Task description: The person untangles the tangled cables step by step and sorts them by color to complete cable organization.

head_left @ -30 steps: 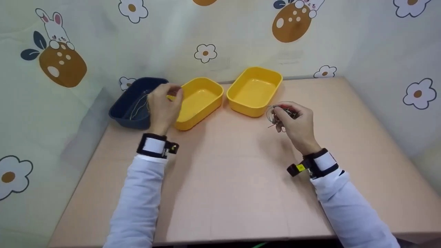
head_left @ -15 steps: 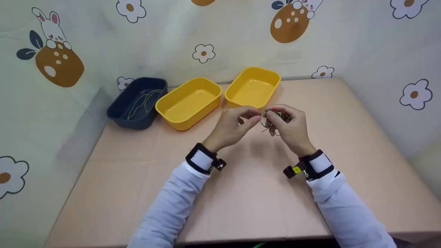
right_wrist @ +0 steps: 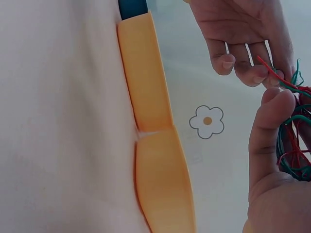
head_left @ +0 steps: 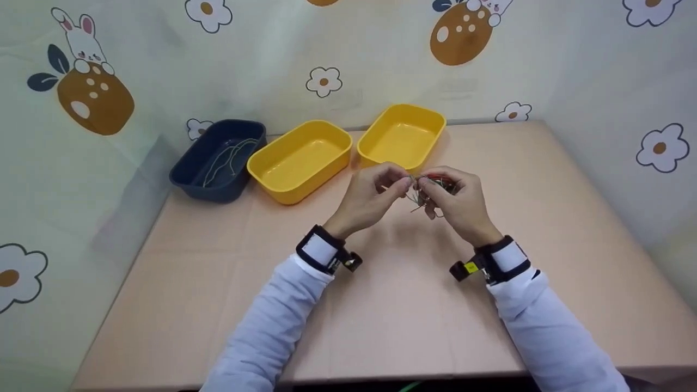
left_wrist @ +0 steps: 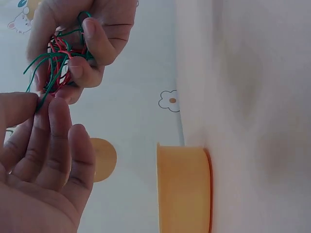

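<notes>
My right hand grips a tangled bundle of thin red and green wires above the table. Close beside it, the left hand pinches a green wire of that bundle between thumb and fingertips, as the left wrist view shows. Loose wire ends stick out of the tangle between the two hands. At the left of the head view stands a navy blue bin, with a few thin light-coloured strands lying inside it. Part of the bundle is hidden by the right hand's fingers.
Two yellow bins stand to the right of the navy one: a middle yellow bin and a right yellow bin, its near side partly behind the left hand. A peach cloth covers the table. Patterned sheeting rises behind.
My left hand has come from beside the navy bin rightward to the bundle, and now pinches a wire there. The right hand has stayed nearly in place with the bundle.
</notes>
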The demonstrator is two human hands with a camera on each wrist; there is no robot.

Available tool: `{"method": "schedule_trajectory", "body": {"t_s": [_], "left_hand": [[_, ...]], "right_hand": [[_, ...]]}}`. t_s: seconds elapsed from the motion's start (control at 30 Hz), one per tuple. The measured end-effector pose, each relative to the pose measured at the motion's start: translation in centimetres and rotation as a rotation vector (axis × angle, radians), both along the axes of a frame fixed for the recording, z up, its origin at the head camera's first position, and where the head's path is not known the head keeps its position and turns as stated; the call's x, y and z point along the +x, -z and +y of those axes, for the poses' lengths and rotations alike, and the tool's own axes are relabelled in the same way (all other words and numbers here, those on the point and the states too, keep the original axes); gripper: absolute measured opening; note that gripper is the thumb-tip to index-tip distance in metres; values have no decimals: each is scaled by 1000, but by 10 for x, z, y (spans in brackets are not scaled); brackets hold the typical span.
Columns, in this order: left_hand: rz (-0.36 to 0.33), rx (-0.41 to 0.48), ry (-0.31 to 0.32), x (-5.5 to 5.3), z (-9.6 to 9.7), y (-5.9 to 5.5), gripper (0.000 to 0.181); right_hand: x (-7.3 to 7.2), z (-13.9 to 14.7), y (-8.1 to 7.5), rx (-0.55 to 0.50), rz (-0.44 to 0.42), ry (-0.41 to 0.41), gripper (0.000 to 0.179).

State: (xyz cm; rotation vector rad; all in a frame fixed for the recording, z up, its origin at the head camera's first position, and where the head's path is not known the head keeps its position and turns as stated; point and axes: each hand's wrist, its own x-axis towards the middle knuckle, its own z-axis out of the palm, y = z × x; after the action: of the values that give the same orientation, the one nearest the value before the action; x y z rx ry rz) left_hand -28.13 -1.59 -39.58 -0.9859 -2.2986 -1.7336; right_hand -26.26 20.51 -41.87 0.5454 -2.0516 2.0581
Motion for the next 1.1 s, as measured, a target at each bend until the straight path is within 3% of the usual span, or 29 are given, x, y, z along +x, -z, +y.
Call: {"method": "schedule_trajectory", "body": {"t_s": [0.2,0.43,0.67,0.87,1.1], "left_hand": [[-102,94,1,-2,-5,-3,19],[-147,164,-110,-4,-14,-7,17],[-125,267,-189,-11,-30,-15,18],[-109,330,-197,-15,-41,-19,17],[-128,396,-194,-17,-50,-23,16]], "right_hand": [[-1,3,-2,-47,-10,-3,18],[-3,7,-1,-39,-19,63,13],[-4,11,-1,-13,-50,77,14],[-5,11,0,16,-31,101,15],[-7,11,3,85,29,181,13]]}}
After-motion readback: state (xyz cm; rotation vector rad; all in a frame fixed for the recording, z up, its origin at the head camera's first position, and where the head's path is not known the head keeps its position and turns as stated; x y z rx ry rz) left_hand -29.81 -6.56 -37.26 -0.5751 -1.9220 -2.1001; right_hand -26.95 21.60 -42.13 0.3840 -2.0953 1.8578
